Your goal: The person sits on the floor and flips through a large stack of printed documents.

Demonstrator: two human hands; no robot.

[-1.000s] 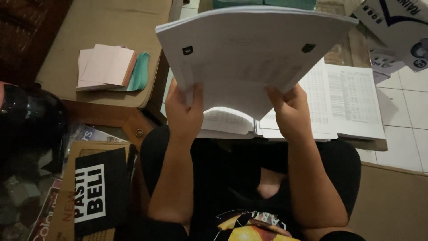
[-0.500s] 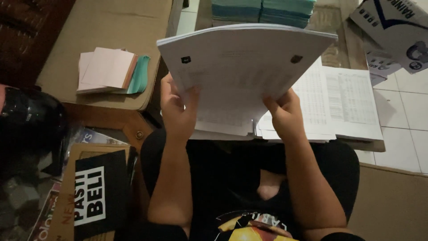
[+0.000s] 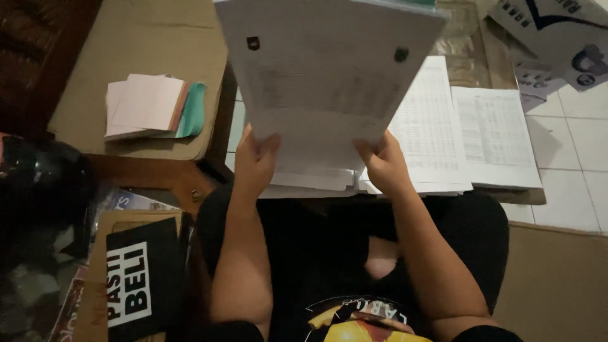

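Now I am lifting the stack of printed sheets with both my left hand and right hand pinching its lower edge, more sheets lying unsorted beneath.

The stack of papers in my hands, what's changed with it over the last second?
Both hands, left hand and right hand, tipped the paper stack more upright and squared its sheets together; the grip is unchanged. The pink and green pads and printed sheets stayed put.
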